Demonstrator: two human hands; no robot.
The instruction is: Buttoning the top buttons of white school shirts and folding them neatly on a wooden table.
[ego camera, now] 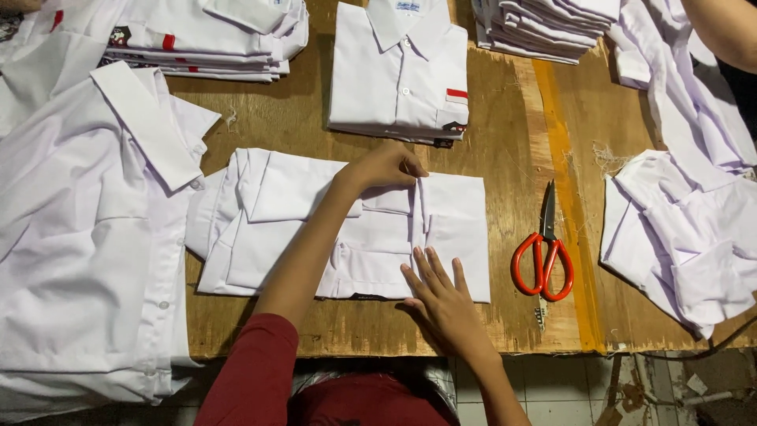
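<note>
A white shirt (300, 237) lies partly folded, face down, on the wooden table (315, 110) in front of me. My left hand (386, 166), on a red-sleeved arm, pinches a fold of the fabric at the shirt's far edge. My right hand (438, 292) lies flat on the shirt's near edge with its fingers spread, pressing the cloth down.
A folded white shirt (398, 75) lies just beyond. Stacks of folded shirts (544, 24) sit at the back right and back left (205, 39). Unfolded shirts pile up at left (79, 237) and right (686, 229). Red-handled scissors (544, 256) lie to the right. Another person's arm (725, 31) shows at top right.
</note>
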